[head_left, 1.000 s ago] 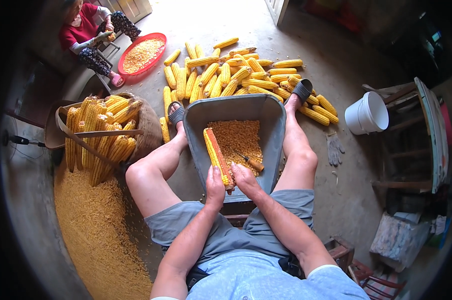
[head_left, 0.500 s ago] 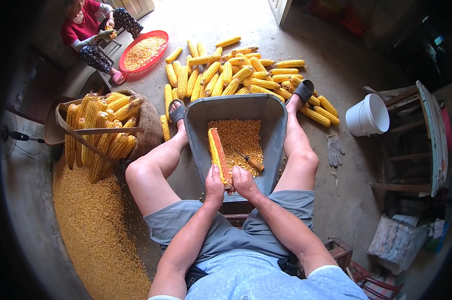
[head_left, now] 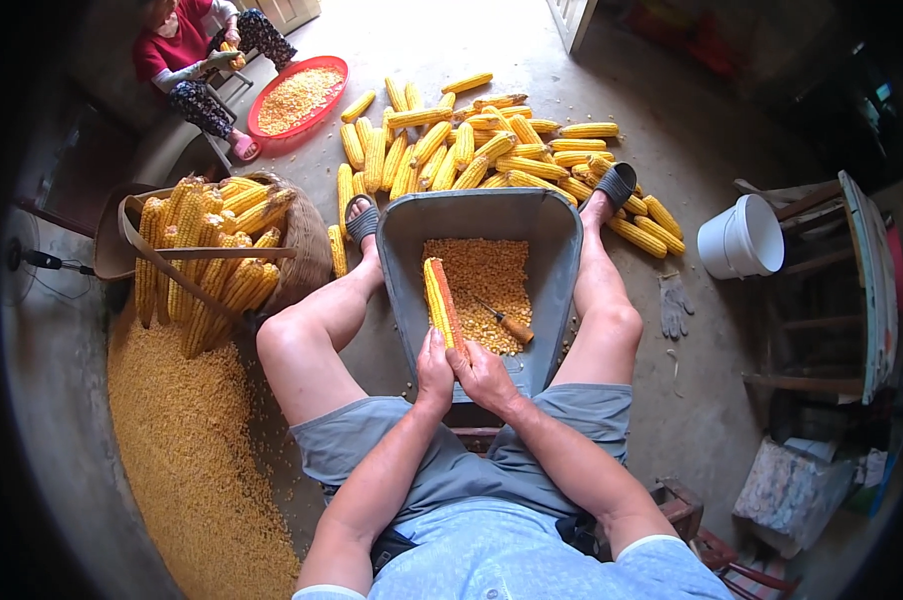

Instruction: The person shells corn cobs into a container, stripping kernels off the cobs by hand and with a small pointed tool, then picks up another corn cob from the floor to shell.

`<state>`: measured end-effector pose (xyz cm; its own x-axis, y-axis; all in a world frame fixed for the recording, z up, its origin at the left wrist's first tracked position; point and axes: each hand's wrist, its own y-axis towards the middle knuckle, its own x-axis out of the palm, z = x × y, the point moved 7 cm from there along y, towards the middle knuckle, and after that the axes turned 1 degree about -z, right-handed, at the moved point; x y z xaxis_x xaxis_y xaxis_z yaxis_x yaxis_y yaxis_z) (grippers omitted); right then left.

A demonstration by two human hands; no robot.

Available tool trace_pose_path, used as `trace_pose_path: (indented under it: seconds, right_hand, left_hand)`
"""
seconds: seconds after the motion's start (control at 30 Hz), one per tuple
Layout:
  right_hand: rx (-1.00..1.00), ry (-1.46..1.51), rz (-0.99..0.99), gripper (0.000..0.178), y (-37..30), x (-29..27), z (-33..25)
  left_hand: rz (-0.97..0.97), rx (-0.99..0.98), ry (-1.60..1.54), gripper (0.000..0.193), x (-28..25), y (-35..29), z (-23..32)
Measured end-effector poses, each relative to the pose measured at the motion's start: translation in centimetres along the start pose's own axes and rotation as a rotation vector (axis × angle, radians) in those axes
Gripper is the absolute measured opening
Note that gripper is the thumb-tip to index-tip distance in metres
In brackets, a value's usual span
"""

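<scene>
Both my hands grip the near end of one ear of corn (head_left: pixel 443 300), which points away from me over the grey tub (head_left: pixel 396 265). Yellow kernels cover its left part, while a strip of bare reddish cob runs along its right side. My left hand (head_left: pixel 434 370) is closed around the left of the ear, and my right hand (head_left: pixel 484 375) is closed on its right, the fingers partly hidden. Loose kernels (head_left: pixel 472 262) cover part of the tub's bottom. On them lies a thin metal pick with a wooden handle (head_left: pixel 517 328).
Whole ears (head_left: pixel 502 150) are heaped beyond the tub. At left, a wicker basket (head_left: pixel 307 245) full of ears stands by a large kernel pile (head_left: pixel 177 430). A white bucket (head_left: pixel 740 240) and grey glove (head_left: pixel 676 305) are at right. A co-worker (head_left: pixel 187 60) sits beside a red tray (head_left: pixel 338 92).
The whole view has shifted slightly. My right hand has slid a little farther up along the ear, and the ear's bare side has turned somewhat away. Both hands still hold it.
</scene>
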<state>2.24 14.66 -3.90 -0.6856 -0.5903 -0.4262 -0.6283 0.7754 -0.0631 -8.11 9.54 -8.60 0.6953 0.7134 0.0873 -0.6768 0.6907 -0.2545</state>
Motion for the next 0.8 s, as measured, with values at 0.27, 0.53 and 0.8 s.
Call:
trace_pose_path:
  seconds: [0.27, 0.53, 0.8]
  right_hand:
    - [0.120, 0.156, 0.074, 0.036, 1.3, -1.6, 3.8]
    - [0.151, 0.117, -0.095, 0.047, 0.2, -0.1, -0.1]
    - [-0.175, -0.048, 0.048, 0.027, 0.6, -1.5, 0.2]
  left_hand:
    - [-0.245, -0.369, -0.190, 0.039, 2.5, -1.6, 2.0]
    - [-0.083, -0.047, 0.095, 0.044, 0.4, -0.7, 1.3]
    - [-0.173, -0.344, -0.064, 0.047, 1.3, -1.3, 1.7]
